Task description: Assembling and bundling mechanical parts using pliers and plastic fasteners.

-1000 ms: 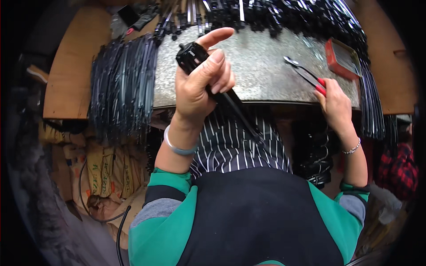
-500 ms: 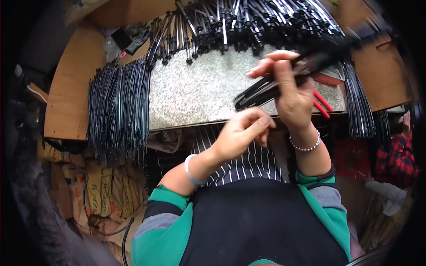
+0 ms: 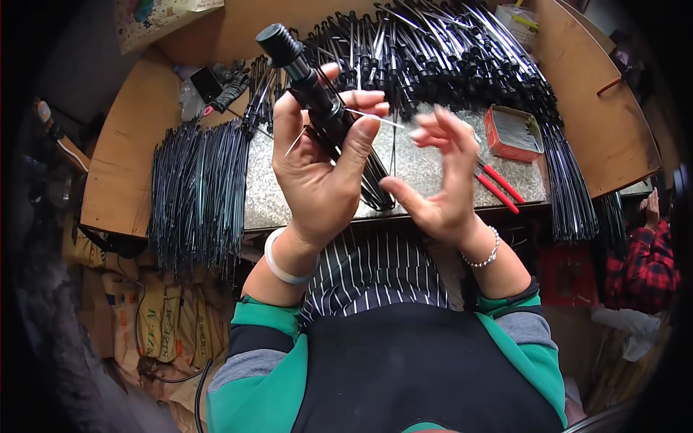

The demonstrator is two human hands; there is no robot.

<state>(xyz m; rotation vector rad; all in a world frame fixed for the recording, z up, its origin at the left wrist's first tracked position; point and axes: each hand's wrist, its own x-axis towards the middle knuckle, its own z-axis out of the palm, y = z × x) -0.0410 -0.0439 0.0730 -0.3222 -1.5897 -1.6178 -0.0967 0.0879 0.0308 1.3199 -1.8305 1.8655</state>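
Observation:
My left hand (image 3: 317, 180) is closed around a black umbrella frame (image 3: 312, 92), held tilted above the table. Its ridged black end points up and to the far left, and its folded thin ribs run down toward the table's front edge. Short pale wires stick out beside my left thumb; what they join to is hidden by the fingers. My right hand (image 3: 442, 191) is open just right of the frame's lower ribs, its fingers apart and slightly blurred. I cannot tell whether its thumb touches the ribs.
Many similar frames (image 3: 433, 54) with silver shafts are heaped along the back. Bundles of thin dark ribs (image 3: 195, 195) hang over the front edge at left and right. Red-handled pliers (image 3: 498, 186) and a red box (image 3: 511, 151) of thin pieces lie at right. Another person's red-checked sleeve (image 3: 642, 267) shows far right.
The umbrella frame has passed from my right hand to my left, which has risen and moved left. My right hand has opened and come lower and inward.

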